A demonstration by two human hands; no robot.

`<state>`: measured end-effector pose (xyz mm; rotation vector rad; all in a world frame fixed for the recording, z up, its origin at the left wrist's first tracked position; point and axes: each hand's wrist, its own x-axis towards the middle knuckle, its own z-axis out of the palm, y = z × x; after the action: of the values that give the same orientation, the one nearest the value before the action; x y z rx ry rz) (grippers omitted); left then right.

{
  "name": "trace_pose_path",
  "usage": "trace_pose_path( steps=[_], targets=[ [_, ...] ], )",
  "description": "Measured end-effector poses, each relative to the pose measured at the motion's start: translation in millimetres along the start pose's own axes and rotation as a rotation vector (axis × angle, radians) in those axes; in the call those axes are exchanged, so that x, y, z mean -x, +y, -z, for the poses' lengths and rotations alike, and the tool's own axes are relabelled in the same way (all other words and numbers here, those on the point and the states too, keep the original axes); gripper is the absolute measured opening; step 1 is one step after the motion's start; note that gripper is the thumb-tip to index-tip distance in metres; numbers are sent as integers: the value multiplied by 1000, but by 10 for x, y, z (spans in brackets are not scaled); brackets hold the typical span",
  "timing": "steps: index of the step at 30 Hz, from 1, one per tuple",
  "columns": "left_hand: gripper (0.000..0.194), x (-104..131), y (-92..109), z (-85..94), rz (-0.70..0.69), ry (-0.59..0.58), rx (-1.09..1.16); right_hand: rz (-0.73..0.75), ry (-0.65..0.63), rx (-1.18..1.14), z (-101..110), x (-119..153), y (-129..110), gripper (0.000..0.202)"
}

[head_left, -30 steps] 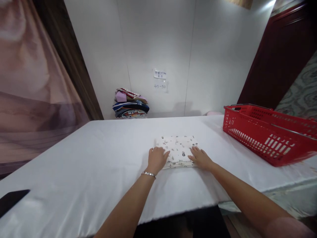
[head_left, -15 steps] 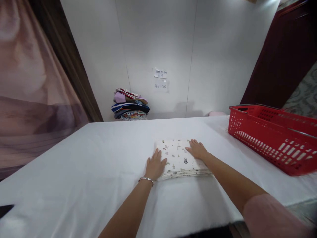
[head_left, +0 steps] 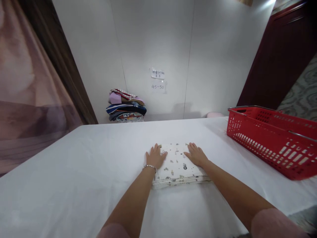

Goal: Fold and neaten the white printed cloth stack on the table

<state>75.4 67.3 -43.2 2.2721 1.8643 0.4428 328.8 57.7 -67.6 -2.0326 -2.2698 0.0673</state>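
Centrally, a folded cloth (head_left: 175, 167), white with a small scattered print, lies flat on the white-covered table (head_left: 99, 175). Several stacked layers are visible along its near edge.

The left hand (head_left: 156, 157) is placed palm down on the left side of the cloth, open, fingers spread; it grips nothing. A silver-coloured bracelet (head_left: 149, 167) encircles the left wrist. The right hand (head_left: 197, 155) is placed palm down on the right side of the cloth, likewise open with fingers extended, pressing no material between thumb and fingers. The two hands are apart, with the printed face exposed between them.

To the right of the cloth, well apart from it, stands a red perforated basket (head_left: 262, 145) with metal handles. Beyond the far edge of the table, to the left, is a stack of folded fabrics (head_left: 127, 107) in mixed colours. Two paper labels (head_left: 158, 73) are fixed to the pale wall (head_left: 153, 36); the lower reads "45-50". A pink curtain (head_left: 27, 89) hangs at far left.
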Motion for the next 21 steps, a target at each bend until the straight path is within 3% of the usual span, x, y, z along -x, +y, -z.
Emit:
trace_pose_path(
  steps=[4,11,15,21],
  targets=[
    [63,31,-102,-95,31,-24,45,-1,-4,-16,9,9,8,67],
    [64,74,-92,-63,38,-15,61,-6,-2,-69,34,34,-9,66],
    [62,76,-87,-49,43,-15,62,-14,-32,-240,80,-19,3,66],
    [61,63,-61,-10,101,-15,102,-233,45,-516,148,133,211,62]
  ],
)
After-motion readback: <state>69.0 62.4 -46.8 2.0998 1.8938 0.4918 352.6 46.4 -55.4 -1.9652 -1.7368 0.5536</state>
